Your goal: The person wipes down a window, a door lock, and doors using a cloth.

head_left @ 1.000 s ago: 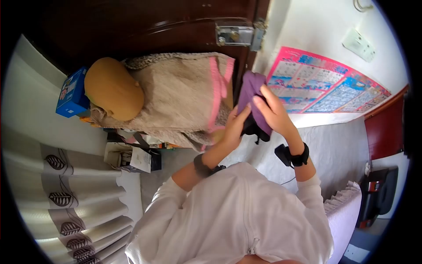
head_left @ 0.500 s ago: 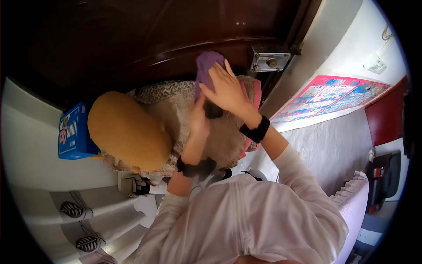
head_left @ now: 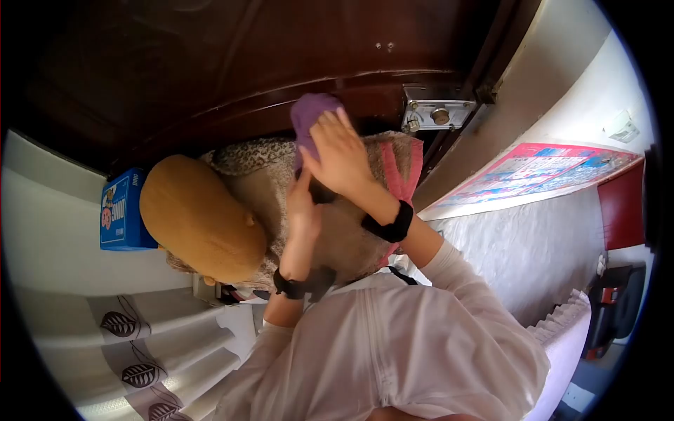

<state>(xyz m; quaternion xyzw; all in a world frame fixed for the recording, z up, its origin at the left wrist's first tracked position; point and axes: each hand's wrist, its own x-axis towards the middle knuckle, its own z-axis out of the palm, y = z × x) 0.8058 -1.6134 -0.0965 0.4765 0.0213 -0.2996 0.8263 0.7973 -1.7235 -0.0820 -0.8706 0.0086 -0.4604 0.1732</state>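
Observation:
A purple cloth (head_left: 303, 121) is held up against the lower part of the dark door. My right hand (head_left: 338, 153) lies over its near side, fingers gripping it and thumb apart. Just below, my left hand (head_left: 303, 210) pinches the cloth's lower end, its fingertips partly hidden by the right hand. Both wrists wear black bands. Beneath the hands lies a patterned brown towel (head_left: 263, 189) with a pink edge. On its left side rests a tan mannequin head (head_left: 200, 217).
A blue box (head_left: 123, 210) stands at the left by the wall. The dark door (head_left: 210, 63) has a metal lock (head_left: 439, 114) at the right. Further right are a printed poster (head_left: 533, 175) and a lilac ruffled cover (head_left: 569, 337). A leaf-patterned curtain (head_left: 140, 344) hangs at lower left.
Both hands and the purple cloth have shifted slightly left and stay together. The camera view has moved a little, so the surroundings sit differently.

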